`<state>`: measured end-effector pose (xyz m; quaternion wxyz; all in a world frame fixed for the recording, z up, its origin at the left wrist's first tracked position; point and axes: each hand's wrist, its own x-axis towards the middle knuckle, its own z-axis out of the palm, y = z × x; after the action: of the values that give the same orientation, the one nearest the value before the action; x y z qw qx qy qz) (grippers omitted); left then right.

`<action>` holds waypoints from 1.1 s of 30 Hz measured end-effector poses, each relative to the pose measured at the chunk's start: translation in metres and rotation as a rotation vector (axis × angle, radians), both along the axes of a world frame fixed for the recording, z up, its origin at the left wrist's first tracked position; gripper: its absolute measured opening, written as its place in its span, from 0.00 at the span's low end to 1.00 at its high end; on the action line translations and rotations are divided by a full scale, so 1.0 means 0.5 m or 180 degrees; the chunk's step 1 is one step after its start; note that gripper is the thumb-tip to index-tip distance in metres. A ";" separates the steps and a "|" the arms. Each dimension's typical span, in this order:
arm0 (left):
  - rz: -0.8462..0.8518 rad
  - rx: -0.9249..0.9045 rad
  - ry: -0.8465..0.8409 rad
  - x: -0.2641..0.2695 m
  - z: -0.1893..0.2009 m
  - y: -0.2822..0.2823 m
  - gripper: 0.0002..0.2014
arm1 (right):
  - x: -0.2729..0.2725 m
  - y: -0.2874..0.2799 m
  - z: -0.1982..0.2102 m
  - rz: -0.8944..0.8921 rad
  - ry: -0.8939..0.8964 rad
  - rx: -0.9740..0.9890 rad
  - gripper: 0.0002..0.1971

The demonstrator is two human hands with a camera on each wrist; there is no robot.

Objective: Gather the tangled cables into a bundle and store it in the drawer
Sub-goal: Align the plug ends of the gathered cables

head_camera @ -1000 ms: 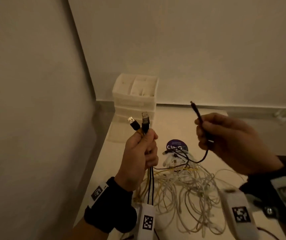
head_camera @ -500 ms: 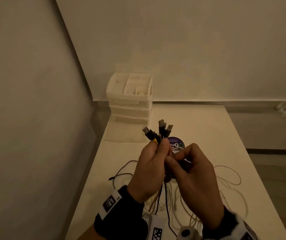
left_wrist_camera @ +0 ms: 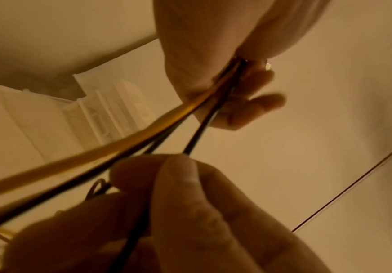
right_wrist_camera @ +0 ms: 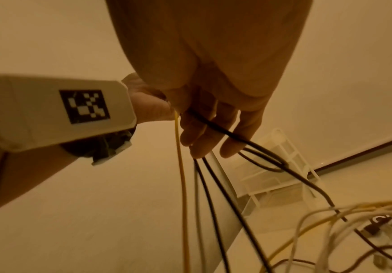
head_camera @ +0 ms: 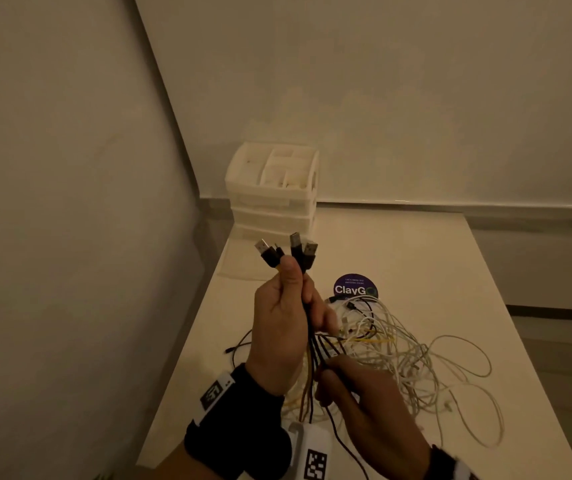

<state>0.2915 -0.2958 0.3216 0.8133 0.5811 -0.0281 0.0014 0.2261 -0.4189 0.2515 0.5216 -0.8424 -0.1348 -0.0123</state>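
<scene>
Your left hand (head_camera: 283, 327) grips a bunch of thin, round cords (head_camera: 307, 320), mostly black with one glossy yellow, and their metal USB plugs (head_camera: 295, 249) fan out above your thumb. Your right hand (head_camera: 367, 407) pinches the dark strands lower down, near you. The pale, limp tangle (head_camera: 399, 355) lies on the smooth worktop (head_camera: 433, 265), right of your hands. Beside it, a round purple sticker (head_camera: 355, 287) reads "ClayG…". The ribbed white plastic drawers (head_camera: 274, 192) stand in the far left corner.
</scene>
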 end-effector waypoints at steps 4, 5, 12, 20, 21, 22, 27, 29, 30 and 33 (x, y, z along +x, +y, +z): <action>0.0103 0.0088 0.0012 0.006 0.018 0.024 0.25 | 0.009 -0.010 -0.024 0.0072 -0.0236 -0.0313 0.18; 0.0155 0.0062 -0.0058 0.013 0.026 0.038 0.25 | 0.012 -0.017 -0.033 0.0096 -0.0234 -0.0365 0.19; 0.0420 0.0040 -0.0651 0.041 0.096 0.139 0.26 | 0.051 -0.082 -0.079 0.0041 -0.0247 -0.0611 0.17; -0.0574 0.2703 -0.0969 0.010 0.001 0.046 0.10 | 0.126 -0.123 0.053 -0.0111 -0.0582 -0.0804 0.11; -0.0662 0.2738 -0.0996 0.009 -0.011 0.033 0.10 | 0.133 -0.124 0.073 -0.0055 -0.0599 -0.0866 0.11; -0.0673 0.2689 -0.0988 0.009 -0.016 0.020 0.10 | 0.139 -0.125 0.089 -0.0022 -0.0595 -0.0929 0.11; -0.0509 0.2552 -0.1096 0.027 -0.005 -0.008 0.11 | 0.136 -0.131 0.140 0.0044 -0.0337 -0.0603 0.14; -0.0415 0.2567 -0.1263 0.032 -0.003 -0.014 0.06 | 0.132 -0.129 0.152 0.0041 -0.0324 -0.0441 0.17; -0.0319 0.2551 -0.1340 0.034 -0.003 -0.016 0.06 | 0.131 -0.127 0.155 0.0050 -0.0324 -0.0372 0.18; -0.0063 0.2297 -0.1403 0.042 0.014 -0.018 0.09 | 0.135 -0.128 0.145 -0.0002 -0.0395 -0.0248 0.16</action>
<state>0.3125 -0.3045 0.3286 0.5322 0.8142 -0.2056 0.1079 0.2937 -0.4827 0.3241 0.4791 -0.8597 -0.1670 -0.0595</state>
